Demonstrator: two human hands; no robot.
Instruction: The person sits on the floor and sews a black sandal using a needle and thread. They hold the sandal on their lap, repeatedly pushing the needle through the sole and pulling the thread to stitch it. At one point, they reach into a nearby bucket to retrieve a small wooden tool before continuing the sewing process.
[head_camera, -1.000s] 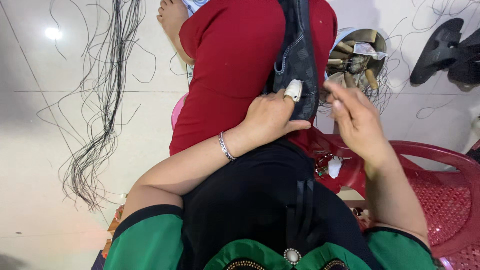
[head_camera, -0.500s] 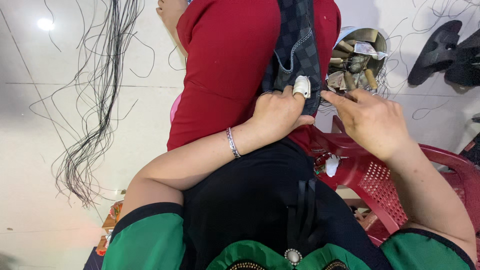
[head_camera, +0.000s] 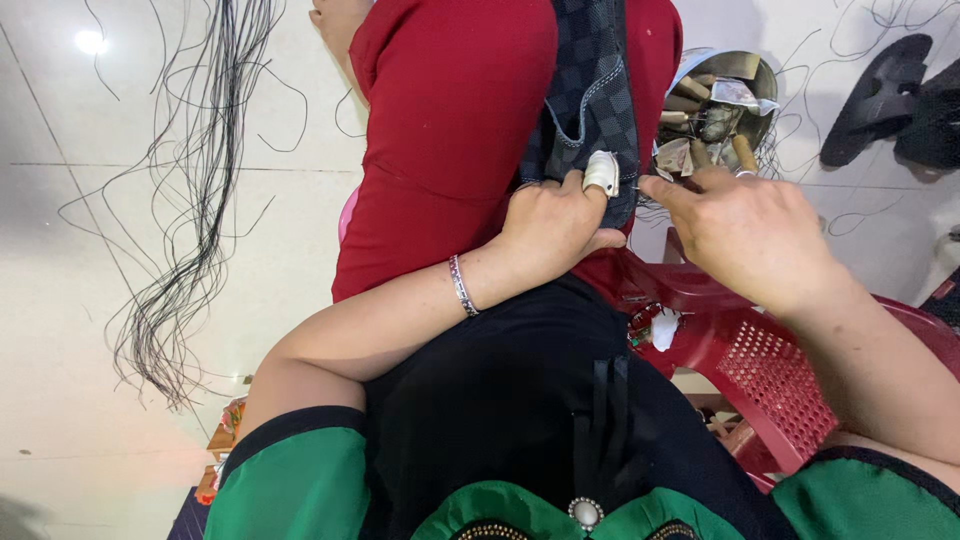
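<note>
Informal home workshop, hand-stitching done on floor. White tiled floor (head_camera: 120, 300) strewn with loose black threads (head_camera: 190, 200). Metal bowl (head_camera: 720, 105) of spools and scraps just beside red plastic basket (head_camera: 770, 370). Black sandals (head_camera: 900, 95) lie on tiles.

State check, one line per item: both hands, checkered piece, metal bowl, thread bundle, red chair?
left hand: pressing on the checkered fabric piece, taped finger on its edge
right hand: fingers pinched at the piece's edge
checkered fabric piece: lying over a red-clad lap
metal bowl: upright, full of small items
black thread bundle: loose, spread on the floor
red plastic chair: upright
</note>
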